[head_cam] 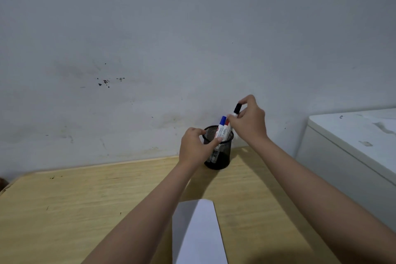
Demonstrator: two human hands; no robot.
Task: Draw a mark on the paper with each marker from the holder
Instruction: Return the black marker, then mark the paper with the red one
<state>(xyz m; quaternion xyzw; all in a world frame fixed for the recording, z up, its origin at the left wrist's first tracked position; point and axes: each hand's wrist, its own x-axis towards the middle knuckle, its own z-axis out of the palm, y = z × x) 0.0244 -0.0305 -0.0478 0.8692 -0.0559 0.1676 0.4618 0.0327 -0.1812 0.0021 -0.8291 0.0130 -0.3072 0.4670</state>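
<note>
Two hands at a mesh marker holder on a wooden bench, head view.

At centre frame a black mesh holder (218, 150) stands on the bench (85, 203) close to the grey wall (150, 38). The left hand (194, 149) curls around the holder's left side, thumb tip on the near rim, fingers over the far rim. The right hand (248, 122) pinches a black-capped marker (236, 109) between thumb and fingertips, its cap raised above the others and its barrel mostly hidden by the hand. A blue-capped marker (222, 123) and a red-capped marker (227, 123) lean in the holder. A white paper sheet (199, 236) lies at lower centre between the forearms. A white cabinet (353, 141) fills the right edge.
</note>
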